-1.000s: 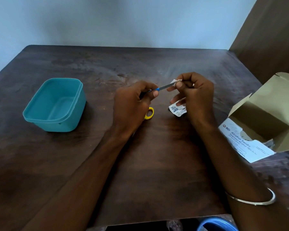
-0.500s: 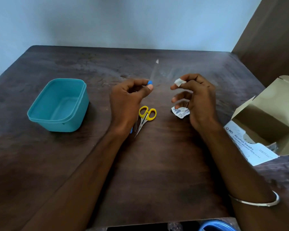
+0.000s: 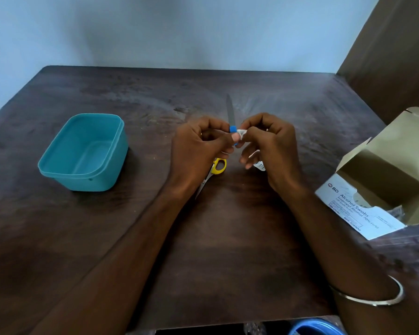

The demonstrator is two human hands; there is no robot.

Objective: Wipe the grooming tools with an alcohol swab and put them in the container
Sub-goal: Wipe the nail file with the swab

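We see both hands meeting over the middle of the dark wooden table (image 3: 228,238). The left hand (image 3: 198,151) has its grip clenched around the blue handle of a nail file (image 3: 230,112), whose thin metal blade points away from us toward the far edge of the table. The right hand (image 3: 271,146) pinches a small white alcohol swab (image 3: 242,133) between thumb and forefinger, and the swab touches the file just at the blue handle end. The lower fingers of that hand also seem to hold a torn swab wrapper (image 3: 258,163), white with dark print, though we cannot tell how firmly. Under the left hand, on the table, lie small scissors (image 3: 218,165) with yellow loops, their blades pointing toward us and partly hidden by the wrist. Well to the left stands the teal container (image 3: 82,153), a rounded rectangular tub with nothing visible inside. At the right edge of the table sits an opened cardboard box (image 3: 392,180) with its flaps up, and its white printed face reads alcohol swabs. A thin metal bangle (image 3: 373,298) circles the right forearm near the bottom of the view. A pale blue wall (image 3: 179,32) rises behind the table, and a brown panel stands at the far right.
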